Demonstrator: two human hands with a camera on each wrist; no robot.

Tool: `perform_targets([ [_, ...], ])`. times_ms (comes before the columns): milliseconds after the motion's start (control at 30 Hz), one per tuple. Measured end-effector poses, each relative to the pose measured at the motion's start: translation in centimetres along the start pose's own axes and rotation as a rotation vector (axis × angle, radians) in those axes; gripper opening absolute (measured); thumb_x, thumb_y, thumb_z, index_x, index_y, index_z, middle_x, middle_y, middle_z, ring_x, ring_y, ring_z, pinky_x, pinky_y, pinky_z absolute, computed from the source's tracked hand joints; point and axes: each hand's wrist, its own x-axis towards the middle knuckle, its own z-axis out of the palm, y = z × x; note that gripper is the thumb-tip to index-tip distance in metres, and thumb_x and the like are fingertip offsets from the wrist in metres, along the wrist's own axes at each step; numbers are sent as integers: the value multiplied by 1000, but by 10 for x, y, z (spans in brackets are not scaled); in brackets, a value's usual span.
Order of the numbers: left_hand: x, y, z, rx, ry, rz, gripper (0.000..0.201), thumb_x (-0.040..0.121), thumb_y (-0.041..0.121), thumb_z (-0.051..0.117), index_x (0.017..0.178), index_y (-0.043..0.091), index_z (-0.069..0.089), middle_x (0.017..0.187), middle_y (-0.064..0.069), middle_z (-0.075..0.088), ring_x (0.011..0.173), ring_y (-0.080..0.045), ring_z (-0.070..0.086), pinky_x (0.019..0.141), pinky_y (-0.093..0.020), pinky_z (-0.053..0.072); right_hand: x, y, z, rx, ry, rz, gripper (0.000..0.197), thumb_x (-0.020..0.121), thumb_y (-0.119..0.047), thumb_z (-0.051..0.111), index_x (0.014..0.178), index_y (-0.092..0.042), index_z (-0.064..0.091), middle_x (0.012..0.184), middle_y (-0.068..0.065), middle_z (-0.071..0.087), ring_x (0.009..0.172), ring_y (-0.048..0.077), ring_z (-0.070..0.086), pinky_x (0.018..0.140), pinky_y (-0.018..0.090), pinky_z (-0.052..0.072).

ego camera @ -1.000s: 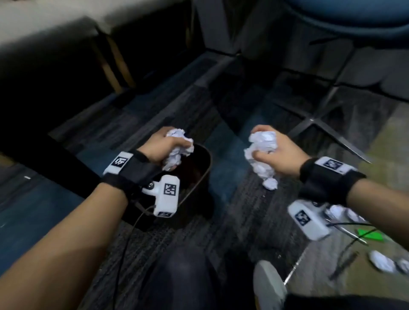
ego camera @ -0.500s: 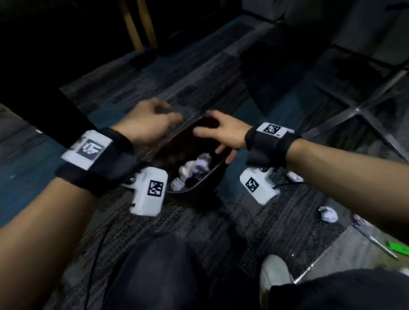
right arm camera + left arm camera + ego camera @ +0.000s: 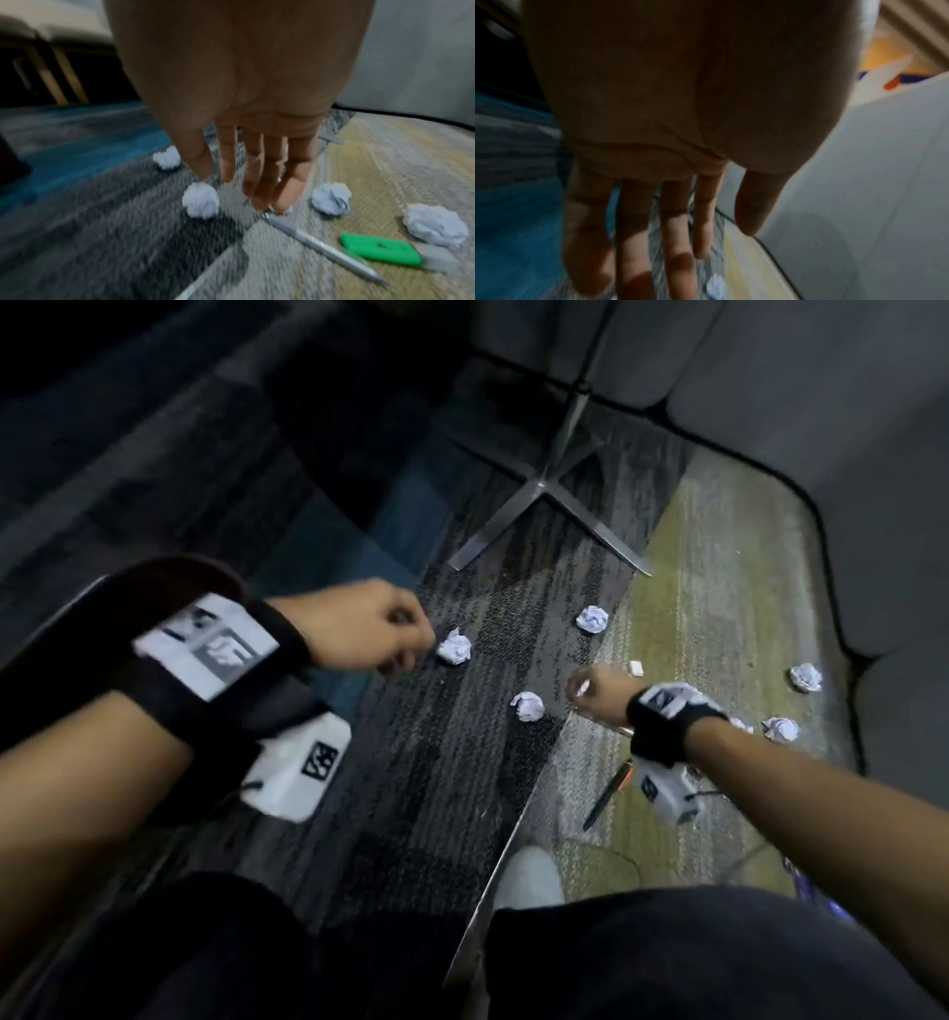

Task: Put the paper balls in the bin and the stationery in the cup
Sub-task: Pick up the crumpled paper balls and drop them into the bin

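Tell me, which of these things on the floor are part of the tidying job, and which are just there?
Part of the job:
- paper balls
- grey pen
- green eraser-like block
- dark pen
- small white piece, perhaps an eraser
- both hands, holding nothing

Just there:
- chair base
- carpet
- white shoe

- both hands have left the bin; bin now out of view.
- left hand (image 3: 359, 629) now empty, fingers extended, just beside a paper ball (image 3: 455, 647) on the dark carpet.
- right hand (image 3: 598, 695) now low over the floor, fingertips (image 3: 280, 203) at the pen (image 3: 321, 246) tip.
- the balls gripped 1.0 s ago are gone from both hands.
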Motion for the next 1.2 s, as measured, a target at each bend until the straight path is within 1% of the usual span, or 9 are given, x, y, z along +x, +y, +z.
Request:
perform_targets([
  [100,47,-1,46,173,-213,-22,22,95,31,54,101,16,68,91,-3,72,75,-14,62,67,-19,46,17,13,41,-109,34,-20,49,83,-36,58,127,-16,50,124,16,56,110,36,59,87,39,51],
  [233,107,-18,92,421,-253,-147,32,93,36,53,120,20,61,123,-5,66,110,-25,60,90,-27,43,47,-11,74,-83,152,-219,64,85,-36,60,142,-22,35,140,16,39,121,39,46,95,48,48],
  [333,151,-32,113,477,-132,-189,43,91,32,55,132,22,52,133,-15,57,121,-33,54,98,-35,44,59,-16,90,-129,-15,-265,43,94,-14,47,137,-16,44,134,18,41,119,42,45,96,49,45],
  [533,226,-63,147,608,-47,-181,70,92,31,56,152,34,21,163,-11,8,146,-41,14,111,-56,33,58,43,51,182,504,-134,35,79,-35,45,107,-14,54,107,13,48,89,34,56,73,43,52],
  [666,248,-69,154,775,-110,-168,42,93,16,48,134,21,43,143,-14,34,130,-41,30,100,-55,37,69,77,45,129,441,57,52,80,-42,62,124,-18,48,115,13,44,92,34,58,74,42,54],
  [766,262,-55,146,523,92,-7,24,90,6,47,112,10,57,113,-21,52,104,-43,52,89,-51,46,85,76,61,74,203,67,48,84,-42,62,121,-16,49,117,17,53,104,39,60,80,44,51],
  [866,281,-15,153,263,185,158,34,85,2,44,117,10,55,91,-14,53,87,-35,56,80,-39,44,82,76,54,233,323,65,33,84,-35,58,110,-16,54,104,18,64,96,39,64,76,43,54],
  [1000,305,33,176,131,193,159,63,86,6,44,147,18,32,120,-22,45,89,-38,57,90,-42,46,62,97,36,384,617,137,42,79,-37,61,116,-20,58,110,8,68,94,30,65,85,41,55],
  [1200,358,67,216,313,89,87,89,85,9,49,152,47,4,145,-27,22,75,-42,53,85,-44,46,82,136,58,338,184,172,57,72,-45,66,124,-28,50,123,12,54,107,36,59,91,43,50],
])
